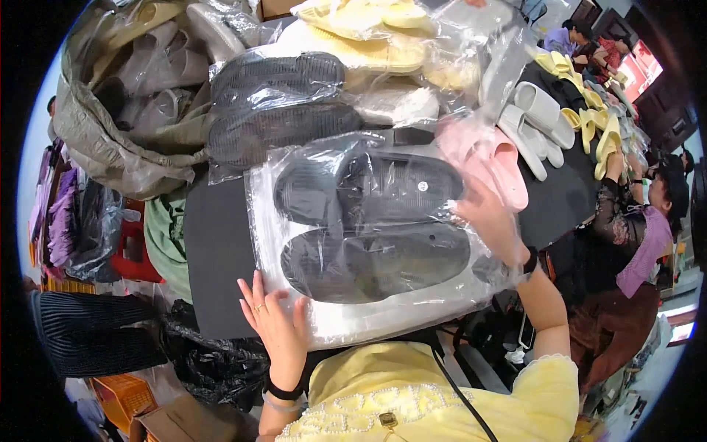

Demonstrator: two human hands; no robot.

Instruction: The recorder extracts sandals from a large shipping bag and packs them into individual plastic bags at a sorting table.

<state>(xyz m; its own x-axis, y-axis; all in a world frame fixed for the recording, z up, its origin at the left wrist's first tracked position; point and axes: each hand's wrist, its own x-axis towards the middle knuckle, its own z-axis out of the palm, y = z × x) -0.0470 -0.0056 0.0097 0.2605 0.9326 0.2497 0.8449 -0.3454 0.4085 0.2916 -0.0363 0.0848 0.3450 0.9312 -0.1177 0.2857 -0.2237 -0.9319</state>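
A pair of black slippers (375, 254) lies side by side in a clear plastic bag (331, 317), on top of a stack of flat clear bags on the dark table. My right hand (492, 225) is at the right end of the bag, its fingers closed on the plastic by the upper slipper; the fingertips are slightly blurred. My left hand (278, 324) is spread, holding nothing, beside the lower left corner of the bag stack. Just beyond my right hand rests a pair of pink slippers (486, 158), partly under clear film.
Bagged black slippers (280, 96) and bagged yellow slippers (368, 51) cover the far side. A large sack (88, 140) of slippers stands far left. White slippers (541, 110) and a row of yellow ones (589, 103) lie at right, where another person (648, 221) works.
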